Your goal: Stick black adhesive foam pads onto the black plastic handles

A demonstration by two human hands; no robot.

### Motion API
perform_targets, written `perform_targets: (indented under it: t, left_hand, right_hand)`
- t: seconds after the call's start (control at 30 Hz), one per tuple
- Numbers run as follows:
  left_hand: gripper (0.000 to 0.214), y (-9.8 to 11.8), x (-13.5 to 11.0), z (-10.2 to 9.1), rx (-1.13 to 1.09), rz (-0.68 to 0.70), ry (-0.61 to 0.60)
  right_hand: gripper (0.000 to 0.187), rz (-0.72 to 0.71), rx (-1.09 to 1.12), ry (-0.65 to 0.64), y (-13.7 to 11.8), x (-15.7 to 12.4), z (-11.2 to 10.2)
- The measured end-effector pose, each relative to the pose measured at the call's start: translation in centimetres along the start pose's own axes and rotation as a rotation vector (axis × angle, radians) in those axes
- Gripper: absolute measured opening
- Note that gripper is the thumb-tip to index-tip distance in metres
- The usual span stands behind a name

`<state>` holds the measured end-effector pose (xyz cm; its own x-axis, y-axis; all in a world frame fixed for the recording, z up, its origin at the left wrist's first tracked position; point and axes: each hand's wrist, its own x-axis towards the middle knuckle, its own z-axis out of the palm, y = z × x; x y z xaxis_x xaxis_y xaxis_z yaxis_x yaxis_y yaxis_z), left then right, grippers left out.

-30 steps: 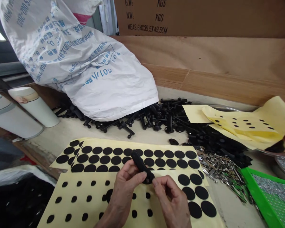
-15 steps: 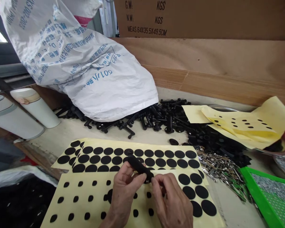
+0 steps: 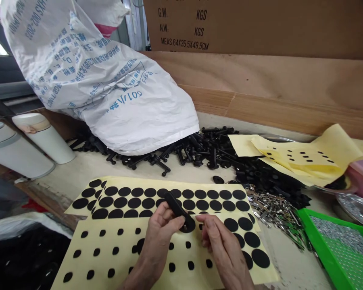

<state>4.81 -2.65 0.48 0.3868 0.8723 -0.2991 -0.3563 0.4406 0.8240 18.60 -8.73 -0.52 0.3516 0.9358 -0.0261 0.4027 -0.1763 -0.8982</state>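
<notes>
My left hand (image 3: 160,235) is closed around a black plastic handle-like part (image 3: 176,204), held tilted above the sheets, with the thumb on its lower end. A flat black disc (image 3: 190,226) shows at that lower end. My right hand (image 3: 225,245) is just to the right of the disc, its index finger stretched toward it and the other fingers loosely bent; I see nothing in it. Beneath both hands lies a pale yellow backing sheet (image 3: 124,262) with small black dots and larger round black stickers (image 3: 252,239). Behind it are more sheets of round black stickers (image 3: 213,194).
A pile of black plastic parts (image 3: 196,147) spills from under a white sack (image 3: 145,112). To the right are metal pieces (image 3: 278,211), a green tray (image 3: 320,241) of small metal bits and used yellow sheets (image 3: 308,151). Two bottles (image 3: 46,137) stand left.
My right hand has drawn away from the part, rightward, and its fingers have loosened. The part has tilted more upright in my left hand, showing the disc. The view has shifted slightly.
</notes>
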Motion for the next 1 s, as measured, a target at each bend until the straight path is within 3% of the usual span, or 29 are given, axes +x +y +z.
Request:
perform_targets:
  t: [0.17, 0.33, 0.57, 0.7, 0.87, 1.0]
  left_hand:
    - [0.019, 0.0, 0.0, 0.0, -0.074, -0.037, -0.020]
    - [0.022, 0.0, -0.2, -0.2, -0.095, -0.051, -0.008]
    - [0.038, -0.2, -0.6, 0.0, -0.027, -0.015, 0.036]
    - [0.041, -0.1, -1.1, -0.4, -0.028, -0.026, 0.027]
    - [0.039, 0.5, -1.5, -0.1, -0.036, -0.040, 0.081]
    - [0.038, 1.8, -3.1, -1.2, 0.056, -0.032, 0.069]
  right_hand:
    - [0.028, 0.009, 0.252, -0.040, -1.5, 0.3, 1.6]
    - [0.028, 0.059, 0.442, -0.173, -1.3, 0.0, 1.3]
    - [0.031, 0.113, 0.461, -0.075, -1.2, 0.0, 1.7]
    - [0.036, 0.144, 0.557, -0.174, -0.8, 0.2, 1.7]
    - [0.030, 0.149, 0.697, -0.238, -1.4, -0.4, 2.3]
    - [0.027, 0.115, 0.639, -0.350, -2.2, -1.0, 2.6]
